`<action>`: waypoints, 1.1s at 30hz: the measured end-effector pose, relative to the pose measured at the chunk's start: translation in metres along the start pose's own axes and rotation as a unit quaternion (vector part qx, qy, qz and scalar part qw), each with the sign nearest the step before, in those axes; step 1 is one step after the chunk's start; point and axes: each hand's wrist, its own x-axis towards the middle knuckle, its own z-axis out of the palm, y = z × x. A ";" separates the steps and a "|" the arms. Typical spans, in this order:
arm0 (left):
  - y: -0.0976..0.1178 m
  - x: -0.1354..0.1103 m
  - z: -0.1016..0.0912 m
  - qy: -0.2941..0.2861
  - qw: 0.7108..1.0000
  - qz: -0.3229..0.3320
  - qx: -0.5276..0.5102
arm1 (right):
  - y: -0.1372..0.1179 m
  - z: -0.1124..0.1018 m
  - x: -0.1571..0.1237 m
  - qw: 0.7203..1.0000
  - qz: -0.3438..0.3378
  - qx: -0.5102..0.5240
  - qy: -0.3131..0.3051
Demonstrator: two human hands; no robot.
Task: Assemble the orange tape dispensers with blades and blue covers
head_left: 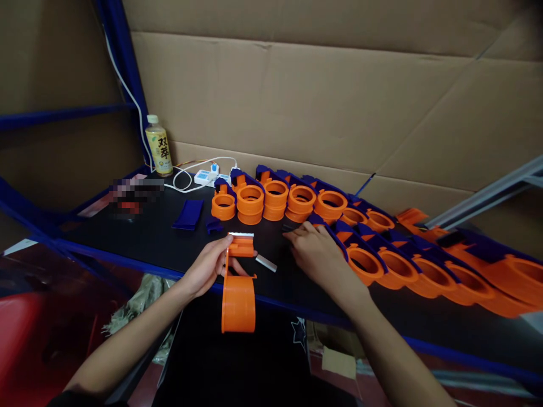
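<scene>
My left hand (211, 262) grips an orange tape dispenser (238, 304) near the table's front edge. Its ring hangs downward, and a white serrated blade (241, 234) runs along its top. My right hand (311, 249) is closed at the fingertips around a small dark part (287, 228), low over the table; its exact shape is partly hidden. A short metal strip (266, 263) lies between my hands. Behind my left hand are a flat blue plastic piece (188, 215) and a small blue part (214, 226).
Several orange and blue tape dispensers (250, 204) stand in rows at the back and right (396, 265). A yellow-labelled bottle (159, 148) and a power strip (206, 177) with white cable stand at the back left. Cardboard (297, 96) walls the table behind; blue frame bars (63, 116) flank the left.
</scene>
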 end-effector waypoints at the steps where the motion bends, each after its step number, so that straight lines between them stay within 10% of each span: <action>1: 0.000 0.000 0.000 0.000 1.000 0.000 0.001 | 0.000 0.002 -0.002 1.000 -0.004 -0.016 -0.012; 8: -0.002 0.001 0.000 0.012 1.000 0.006 0.001 | -0.007 0.009 -0.001 0.993 -0.011 0.118 0.017; 13: -0.004 0.001 -0.001 0.014 1.000 0.015 0.011 | -0.020 -0.006 0.002 0.922 -0.038 0.361 0.134; 33: -0.010 0.002 -0.004 -0.006 0.998 0.014 0.066 | -0.069 0.003 0.010 0.869 -0.110 0.431 0.216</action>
